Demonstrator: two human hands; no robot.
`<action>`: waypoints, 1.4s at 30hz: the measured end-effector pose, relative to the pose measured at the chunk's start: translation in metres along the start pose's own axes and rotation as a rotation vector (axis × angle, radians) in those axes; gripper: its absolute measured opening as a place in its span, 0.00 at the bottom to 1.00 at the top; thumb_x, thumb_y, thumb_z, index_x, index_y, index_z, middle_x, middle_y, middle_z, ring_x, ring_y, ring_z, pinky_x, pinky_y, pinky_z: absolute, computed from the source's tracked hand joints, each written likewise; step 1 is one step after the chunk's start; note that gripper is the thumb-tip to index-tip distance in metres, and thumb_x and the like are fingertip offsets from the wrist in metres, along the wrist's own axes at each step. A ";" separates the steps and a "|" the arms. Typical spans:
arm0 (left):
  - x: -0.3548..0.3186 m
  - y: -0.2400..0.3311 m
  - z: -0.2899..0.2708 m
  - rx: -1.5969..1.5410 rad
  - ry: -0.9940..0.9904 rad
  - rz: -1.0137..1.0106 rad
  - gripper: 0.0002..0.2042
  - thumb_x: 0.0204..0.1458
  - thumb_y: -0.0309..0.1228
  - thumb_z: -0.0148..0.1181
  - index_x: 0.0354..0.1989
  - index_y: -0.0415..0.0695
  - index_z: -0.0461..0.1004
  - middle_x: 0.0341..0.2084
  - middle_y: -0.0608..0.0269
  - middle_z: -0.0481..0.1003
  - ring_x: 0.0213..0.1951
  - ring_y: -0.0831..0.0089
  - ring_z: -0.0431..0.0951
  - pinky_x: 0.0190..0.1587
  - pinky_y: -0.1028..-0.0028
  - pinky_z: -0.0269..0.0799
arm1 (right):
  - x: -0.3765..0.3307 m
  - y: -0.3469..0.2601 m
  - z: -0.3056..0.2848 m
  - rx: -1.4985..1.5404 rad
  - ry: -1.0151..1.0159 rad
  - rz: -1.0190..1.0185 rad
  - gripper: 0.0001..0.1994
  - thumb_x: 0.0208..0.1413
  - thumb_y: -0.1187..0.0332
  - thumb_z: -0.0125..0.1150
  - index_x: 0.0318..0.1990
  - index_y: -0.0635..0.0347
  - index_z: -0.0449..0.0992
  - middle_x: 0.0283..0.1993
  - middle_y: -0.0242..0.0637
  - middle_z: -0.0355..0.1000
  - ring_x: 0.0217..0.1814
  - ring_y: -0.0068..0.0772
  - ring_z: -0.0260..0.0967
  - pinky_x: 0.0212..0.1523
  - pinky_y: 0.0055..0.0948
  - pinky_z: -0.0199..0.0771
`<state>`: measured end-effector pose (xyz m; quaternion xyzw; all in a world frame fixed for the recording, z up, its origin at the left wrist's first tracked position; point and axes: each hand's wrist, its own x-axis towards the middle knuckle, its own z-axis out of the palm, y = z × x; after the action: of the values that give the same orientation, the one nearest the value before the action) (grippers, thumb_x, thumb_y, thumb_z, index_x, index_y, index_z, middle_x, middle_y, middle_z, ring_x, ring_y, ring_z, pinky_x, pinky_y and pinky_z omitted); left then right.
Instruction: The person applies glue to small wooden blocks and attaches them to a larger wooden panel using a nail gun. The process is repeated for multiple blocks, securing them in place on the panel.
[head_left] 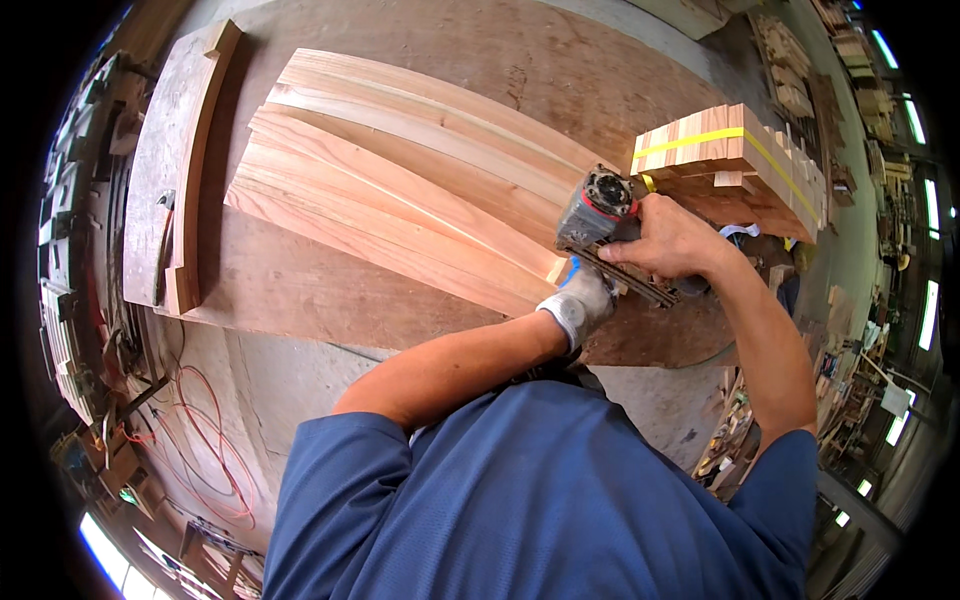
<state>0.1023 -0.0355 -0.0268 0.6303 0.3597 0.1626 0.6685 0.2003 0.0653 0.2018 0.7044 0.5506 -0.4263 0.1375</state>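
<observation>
My right hand (665,240) is bare and wraps round the handle of a nail gun (596,212), a grey and black tool with a red ring near its round cap and a long dark magazine. The nail gun is above the right ends of several long, pale wooden boards (400,170). Beneath it my left hand (585,295) wears a white glove with a blue patch and rests by the near boards' ends. Its fingers are mostly hidden under the nail gun, so their grip does not show. The boards lie side by side, slightly fanned, on a brown plywood worktop (300,285).
Right of the nail gun stands a bundle of short wood blocks (700,150) bound with yellow strap. At the left lie a raised wooden panel (165,130) and a hammer (163,245). Red hose (215,430) coils on the concrete floor. Timber piles (785,65) stand at far right.
</observation>
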 end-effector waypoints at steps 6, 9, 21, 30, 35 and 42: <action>-0.005 0.021 -0.021 1.152 -0.435 0.430 0.16 0.59 0.27 0.53 0.52 0.33 0.78 0.49 0.42 0.79 0.51 0.50 0.79 0.54 0.54 0.73 | 0.022 -0.011 -0.007 -0.144 -0.121 -0.003 0.31 0.51 0.48 0.74 0.27 0.79 0.79 0.25 0.59 0.77 0.30 0.49 0.80 0.37 0.44 0.79; -0.005 -0.003 -0.011 1.353 -0.285 0.522 0.15 0.59 0.25 0.52 0.51 0.30 0.77 0.47 0.41 0.79 0.49 0.47 0.79 0.52 0.52 0.73 | 0.032 -0.025 -0.012 -0.177 -0.185 -0.060 0.22 0.55 0.55 0.73 0.33 0.73 0.81 0.18 0.45 0.76 0.19 0.35 0.77 0.25 0.35 0.77; 0.005 -0.016 0.001 1.260 -0.318 0.467 0.16 0.58 0.26 0.54 0.51 0.31 0.78 0.46 0.43 0.81 0.48 0.47 0.80 0.52 0.49 0.72 | 0.063 -0.046 -0.012 -0.364 -0.340 -0.058 0.24 0.57 0.55 0.69 0.19 0.69 0.80 0.17 0.43 0.77 0.20 0.38 0.78 0.28 0.39 0.77; -0.007 0.048 -0.023 1.266 -0.521 0.223 0.20 0.67 0.31 0.47 0.65 0.44 0.75 0.62 0.49 0.74 0.64 0.52 0.71 0.65 0.51 0.64 | 0.062 -0.051 -0.010 -0.383 -0.348 -0.038 0.24 0.55 0.54 0.70 0.23 0.73 0.81 0.21 0.48 0.78 0.24 0.42 0.80 0.31 0.41 0.79; -0.016 0.051 -0.038 1.259 -0.373 0.471 0.14 0.59 0.31 0.56 0.48 0.37 0.78 0.44 0.50 0.82 0.45 0.51 0.82 0.46 0.51 0.76 | 0.030 -0.043 -0.017 -0.362 -0.136 -0.108 0.28 0.51 0.51 0.73 0.33 0.78 0.80 0.26 0.56 0.78 0.30 0.47 0.81 0.35 0.40 0.79; -0.008 0.058 -0.056 1.073 -0.378 0.256 0.11 0.64 0.31 0.51 0.48 0.42 0.78 0.43 0.52 0.82 0.48 0.53 0.82 0.47 0.54 0.78 | -0.086 0.018 -0.005 0.104 0.334 0.007 0.26 0.50 0.54 0.76 0.46 0.70 0.81 0.40 0.59 0.81 0.42 0.47 0.80 0.51 0.40 0.76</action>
<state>0.0715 0.0086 0.0339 0.9374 0.1872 -0.0783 0.2831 0.2158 0.0056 0.2648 0.7734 0.5408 -0.3307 0.0090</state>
